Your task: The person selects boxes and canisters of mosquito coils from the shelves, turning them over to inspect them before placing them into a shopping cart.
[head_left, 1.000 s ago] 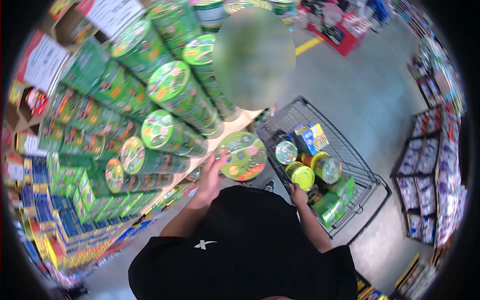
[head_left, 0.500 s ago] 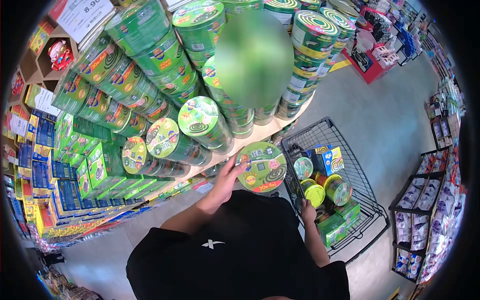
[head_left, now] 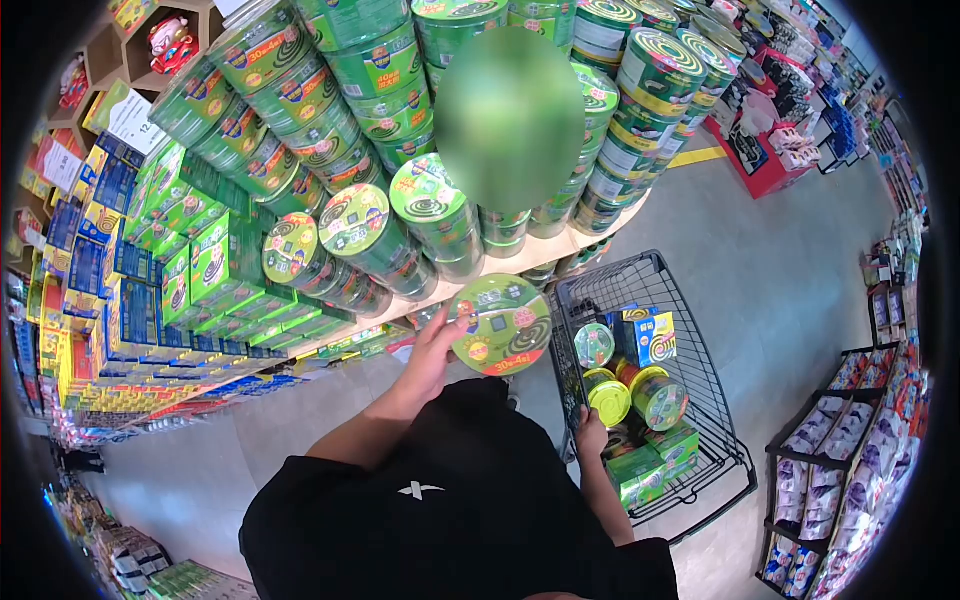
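My left hand [head_left: 428, 358] grips the left edge of a round tub of mosquito coils [head_left: 505, 325]. Its green lid, with a printed coil and a red band, faces up toward me. My right hand [head_left: 590, 436] is closed on the near side of a black wire shopping cart [head_left: 655, 260]. Inside the cart lie a yellow-lidded tub [head_left: 607, 397], another tub on its side [head_left: 661, 403], a green-lidded tub [head_left: 594, 345], a blue and yellow box [head_left: 650, 338] and green boxes [head_left: 637, 475].
Ahead, tubs of mosquito coils [head_left: 435, 205] stand stacked on a wooden shelf [head_left: 480, 268]. Green boxes [head_left: 225, 265] and blue-yellow boxes [head_left: 135, 315] are piled at left. On the right stands a black rack of packets [head_left: 815, 440]. A red display bin [head_left: 750, 155] is farther back.
The view has shifted, so the shelf appears farther right and the cart slightly left and lower. My left hand still holds the tub; my right hand stays on the cart.
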Available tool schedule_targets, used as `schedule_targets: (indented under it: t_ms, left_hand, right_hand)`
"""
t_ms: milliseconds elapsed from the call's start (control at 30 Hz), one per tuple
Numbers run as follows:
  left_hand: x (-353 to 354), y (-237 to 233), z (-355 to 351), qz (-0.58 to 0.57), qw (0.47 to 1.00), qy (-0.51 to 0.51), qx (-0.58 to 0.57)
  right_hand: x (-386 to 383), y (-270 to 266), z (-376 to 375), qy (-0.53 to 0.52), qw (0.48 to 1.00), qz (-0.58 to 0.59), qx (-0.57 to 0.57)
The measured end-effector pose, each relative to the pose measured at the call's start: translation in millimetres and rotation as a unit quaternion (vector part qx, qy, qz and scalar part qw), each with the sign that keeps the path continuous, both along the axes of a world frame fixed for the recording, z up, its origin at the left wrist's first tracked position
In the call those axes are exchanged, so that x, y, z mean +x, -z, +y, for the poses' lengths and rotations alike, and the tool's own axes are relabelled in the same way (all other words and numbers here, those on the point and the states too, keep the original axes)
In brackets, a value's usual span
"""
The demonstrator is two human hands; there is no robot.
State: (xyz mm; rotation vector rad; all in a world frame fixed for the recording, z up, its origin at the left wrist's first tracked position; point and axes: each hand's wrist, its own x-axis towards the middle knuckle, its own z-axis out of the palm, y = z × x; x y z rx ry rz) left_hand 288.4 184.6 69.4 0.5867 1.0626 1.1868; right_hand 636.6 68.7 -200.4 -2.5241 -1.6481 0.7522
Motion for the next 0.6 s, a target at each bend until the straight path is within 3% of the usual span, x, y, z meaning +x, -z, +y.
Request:
schedule_targets:
  t_ms: [167,233,600]
  left_hand:
    - [-48.1,19.8,-29.7,0.01,0.995,-0.095,0.024]
    - [-52.0,-11.5,-37.1,-0.012,0.992,-0.128,0.006]
    - [-137.1,-72.9,-29.0,0.044,0.958,-0.246,0.138]
  right_hand:
    - [-16.6,2.2,-17.2,0.024,0.999,0.027,-0.012]
    - [-26.1,0.8,-24.0,0.036,0.999,0.03,-0.011]
    - [-77.2,-11.4,-49.5,0.055,0.997,0.045,-0.015]
